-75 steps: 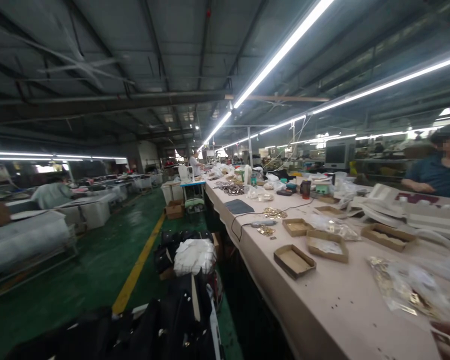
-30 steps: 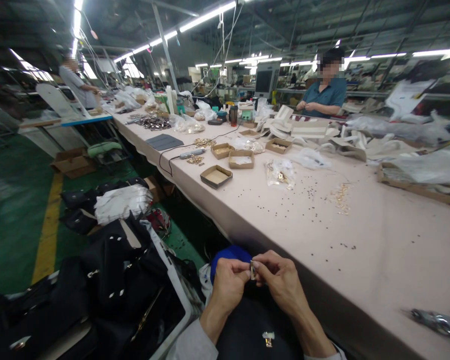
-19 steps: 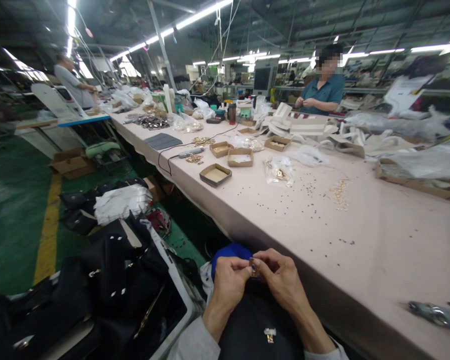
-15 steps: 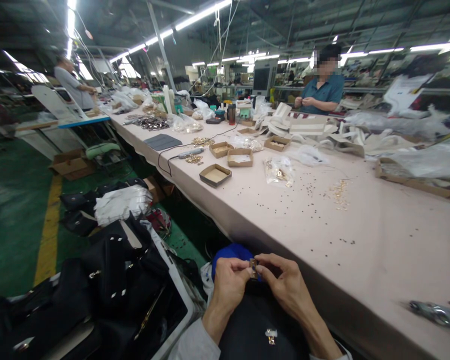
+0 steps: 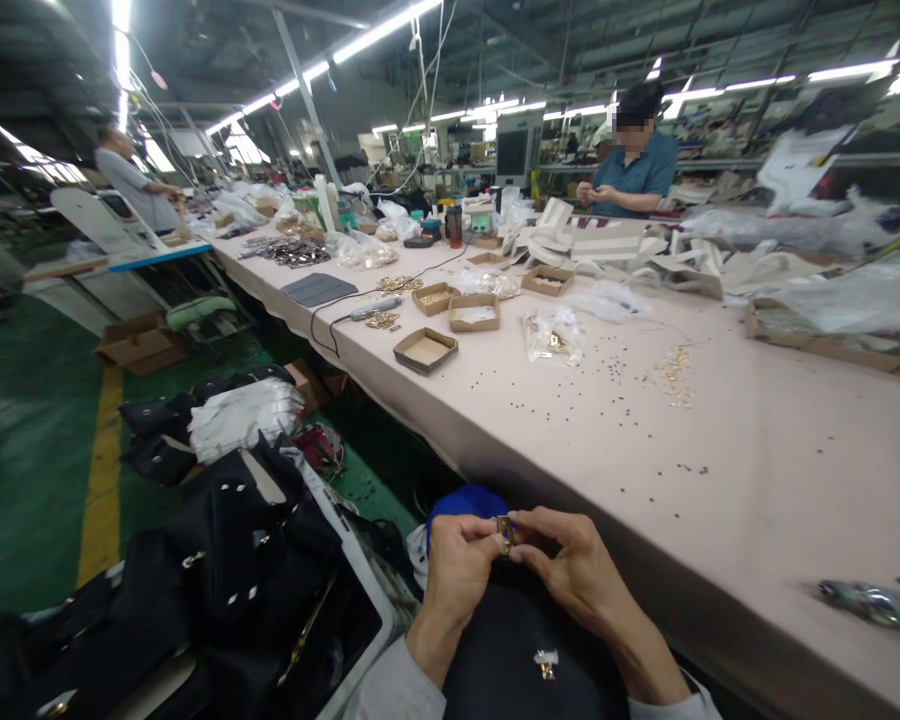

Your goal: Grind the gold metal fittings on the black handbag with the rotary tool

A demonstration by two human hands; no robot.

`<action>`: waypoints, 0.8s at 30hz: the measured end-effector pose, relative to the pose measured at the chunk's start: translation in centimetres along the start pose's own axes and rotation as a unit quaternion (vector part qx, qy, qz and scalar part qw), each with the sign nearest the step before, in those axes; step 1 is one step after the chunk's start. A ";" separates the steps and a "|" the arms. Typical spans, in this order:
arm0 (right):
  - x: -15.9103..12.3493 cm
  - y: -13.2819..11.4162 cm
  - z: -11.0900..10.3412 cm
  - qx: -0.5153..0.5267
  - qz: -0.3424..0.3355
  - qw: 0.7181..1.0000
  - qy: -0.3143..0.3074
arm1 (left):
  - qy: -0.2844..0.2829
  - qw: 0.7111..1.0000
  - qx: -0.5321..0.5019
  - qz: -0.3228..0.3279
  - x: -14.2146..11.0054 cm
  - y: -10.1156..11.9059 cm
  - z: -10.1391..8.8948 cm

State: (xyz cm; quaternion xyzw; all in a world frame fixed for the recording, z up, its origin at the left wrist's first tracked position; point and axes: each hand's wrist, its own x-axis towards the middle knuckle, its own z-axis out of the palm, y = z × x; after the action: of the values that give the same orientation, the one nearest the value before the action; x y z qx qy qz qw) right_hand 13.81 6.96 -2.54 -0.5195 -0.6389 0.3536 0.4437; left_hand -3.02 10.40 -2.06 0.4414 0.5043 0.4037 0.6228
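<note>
Between my two hands is a small gold-coloured metal clasp plate (image 5: 504,534), held up above my lap. My left hand (image 5: 457,565) pinches its left side with thumb and forefinger. On the right side, the thumb and forefinger of my right hand (image 5: 566,560) close on the same plate. Below the hands lies a black bag piece (image 5: 521,650) with a small shiny metal fitting (image 5: 547,663) on it. Behind the fingers a blue rounded thing (image 5: 465,502) shows in part.
The cloth-covered table (image 5: 735,480) runs along my right, with a power screwdriver (image 5: 870,605), scattered dark bits, a plastic bag of gold parts (image 5: 553,335) and a cardboard tray (image 5: 426,350). At my left, a crate (image 5: 367,580) holds black bags. A co-worker (image 5: 634,160) stands across the table.
The camera view has shifted slightly, so the table and room sit a little further left and higher. Both hands keep the clasp plate pinched, and its face appears slightly turned.
</note>
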 end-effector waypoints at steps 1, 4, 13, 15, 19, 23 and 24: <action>0.0 0.0 0.0 -0.001 -0.003 1.000 0.000 | -0.004 1.000 -0.009 -0.003 0.0 0.1 0.1; 0.0 0.2 0.0 -0.010 -0.014 1.000 -0.002 | -0.011 0.999 -0.032 -0.014 -0.1 0.4 0.3; 0.0 0.0 -0.2 -0.039 -0.028 0.999 -0.001 | -0.006 0.999 -0.030 -0.024 0.0 0.3 0.3; 0.1 -0.1 -0.4 -0.049 -0.032 0.998 -0.010 | -0.002 0.999 -0.027 -0.026 0.2 0.1 0.3; 0.2 -0.3 -0.5 -0.079 -0.040 0.996 -0.025 | 0.005 0.999 -0.026 -0.032 0.4 -0.2 0.2; 0.3 -0.2 -0.5 -0.093 -0.049 0.994 -0.034 | 0.007 0.999 -0.015 -0.031 0.7 -0.6 0.1; 0.3 -0.2 -0.4 -0.094 -0.052 0.994 -0.036 | 0.005 0.999 -0.016 -0.032 0.7 -0.6 0.0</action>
State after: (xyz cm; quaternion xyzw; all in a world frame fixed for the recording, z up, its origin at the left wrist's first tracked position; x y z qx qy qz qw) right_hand 14.14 7.21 -2.14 -0.5121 -0.7111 0.2865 0.3872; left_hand -2.84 10.89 -2.82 0.4133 0.5150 0.3940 0.6393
